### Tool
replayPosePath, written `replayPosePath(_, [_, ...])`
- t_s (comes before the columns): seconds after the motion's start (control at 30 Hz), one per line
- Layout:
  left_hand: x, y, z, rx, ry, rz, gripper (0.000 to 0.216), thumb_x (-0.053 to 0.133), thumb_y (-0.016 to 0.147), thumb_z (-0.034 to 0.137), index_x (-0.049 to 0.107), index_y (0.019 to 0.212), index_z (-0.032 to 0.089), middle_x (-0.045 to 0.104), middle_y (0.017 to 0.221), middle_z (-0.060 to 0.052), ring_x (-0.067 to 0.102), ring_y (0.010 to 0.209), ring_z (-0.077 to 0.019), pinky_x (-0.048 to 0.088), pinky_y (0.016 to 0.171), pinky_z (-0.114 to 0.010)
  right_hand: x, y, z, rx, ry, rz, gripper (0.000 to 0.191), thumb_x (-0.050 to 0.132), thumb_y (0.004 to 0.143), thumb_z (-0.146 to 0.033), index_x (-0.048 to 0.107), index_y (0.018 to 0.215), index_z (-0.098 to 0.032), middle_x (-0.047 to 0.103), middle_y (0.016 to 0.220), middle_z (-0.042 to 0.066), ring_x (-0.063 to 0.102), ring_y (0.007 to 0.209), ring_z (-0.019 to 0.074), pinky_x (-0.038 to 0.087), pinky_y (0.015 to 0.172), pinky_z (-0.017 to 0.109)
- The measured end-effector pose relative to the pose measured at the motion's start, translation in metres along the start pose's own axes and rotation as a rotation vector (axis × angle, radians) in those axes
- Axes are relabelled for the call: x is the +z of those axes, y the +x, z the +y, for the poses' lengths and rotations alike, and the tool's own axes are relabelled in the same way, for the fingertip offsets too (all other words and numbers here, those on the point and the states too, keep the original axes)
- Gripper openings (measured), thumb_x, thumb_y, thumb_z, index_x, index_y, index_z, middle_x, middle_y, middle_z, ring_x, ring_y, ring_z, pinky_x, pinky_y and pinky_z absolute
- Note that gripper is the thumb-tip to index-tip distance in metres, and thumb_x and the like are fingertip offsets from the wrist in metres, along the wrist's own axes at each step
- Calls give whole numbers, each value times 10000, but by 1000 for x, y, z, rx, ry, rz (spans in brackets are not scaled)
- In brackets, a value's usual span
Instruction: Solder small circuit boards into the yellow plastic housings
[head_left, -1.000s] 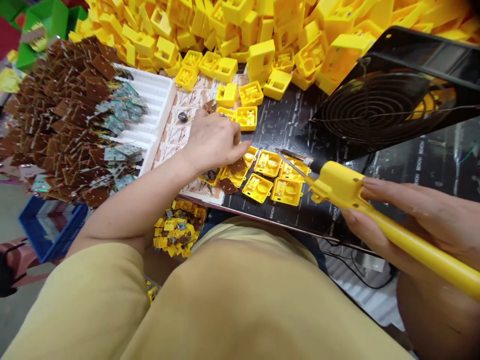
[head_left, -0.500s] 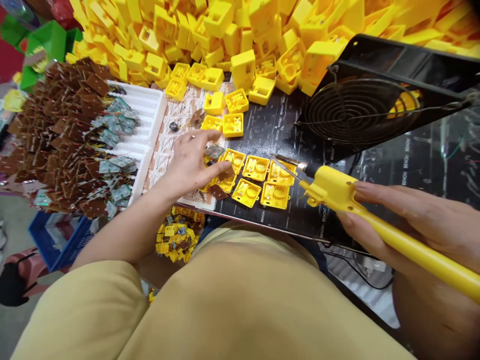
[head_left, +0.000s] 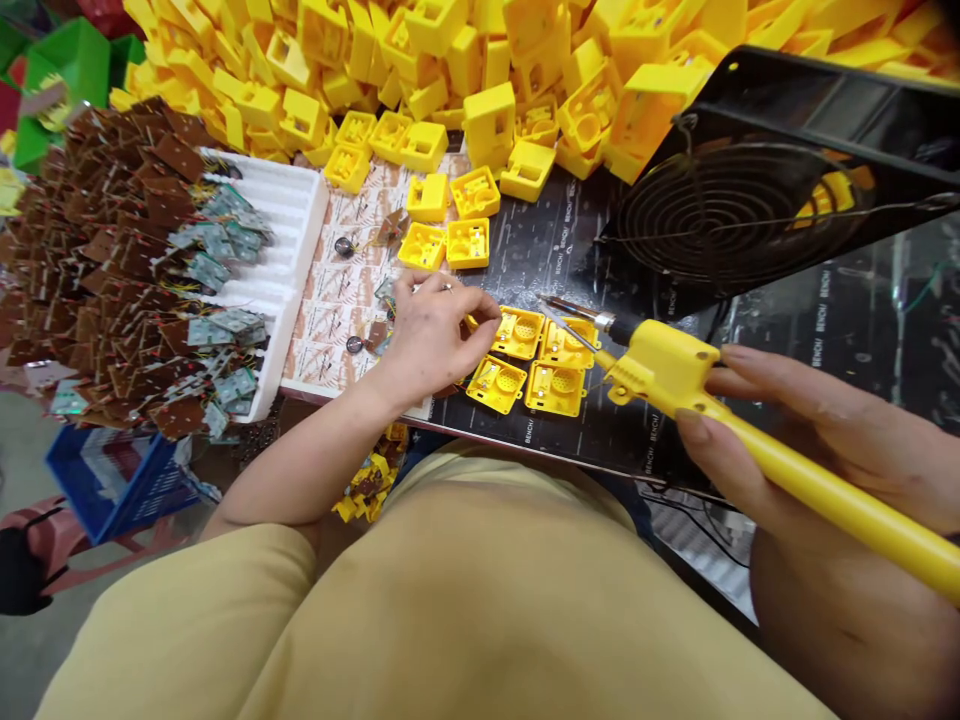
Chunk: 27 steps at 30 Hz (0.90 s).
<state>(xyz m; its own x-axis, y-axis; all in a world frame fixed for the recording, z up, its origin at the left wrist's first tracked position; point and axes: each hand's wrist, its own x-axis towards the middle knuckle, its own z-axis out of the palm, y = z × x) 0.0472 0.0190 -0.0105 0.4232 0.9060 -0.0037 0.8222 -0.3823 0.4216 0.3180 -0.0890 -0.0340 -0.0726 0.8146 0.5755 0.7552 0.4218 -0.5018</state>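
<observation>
My right hand (head_left: 810,430) grips a yellow soldering iron (head_left: 667,370), whose metal tip and thin feed tube point left over the yellow cases. My left hand (head_left: 439,325) is above the left end of that group, thumb and fingers drawn together; anything between them is hidden. Beside its fingertips lies an open yellow plastic case (head_left: 517,332) with a speaker grille. Another such case (head_left: 495,384) sits just below, and more are to the right. Partly covered by the left hand, a small brown circuit board (head_left: 377,333) lies near a round black speaker (head_left: 354,345).
A heap of yellow housings (head_left: 442,40) fills the back. At the right stands a black fan (head_left: 720,210) with a wire guard. On the left, many brown circuit boards (head_left: 97,260) are piled on a white foam tray (head_left: 296,220). A blue crate (head_left: 112,490) is below.
My left hand has shifted right, and its fingers have drawn together over the left cases. The speaker and board left of it now show. The soldering iron stays nearly in place.
</observation>
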Motion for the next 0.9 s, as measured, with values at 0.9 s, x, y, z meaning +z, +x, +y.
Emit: replayPosePath(0.9, [-11, 28, 8, 131, 340, -221, 240, 530, 885, 245, 761, 838, 200, 747, 815, -54, 674, 929, -259, 411, 998, -510, 9, 24, -15, -361, 43, -138, 262, 813, 837, -148, 620, 1013, -164, 749, 877, 27, 733, 816, 111, 617, 819, 183])
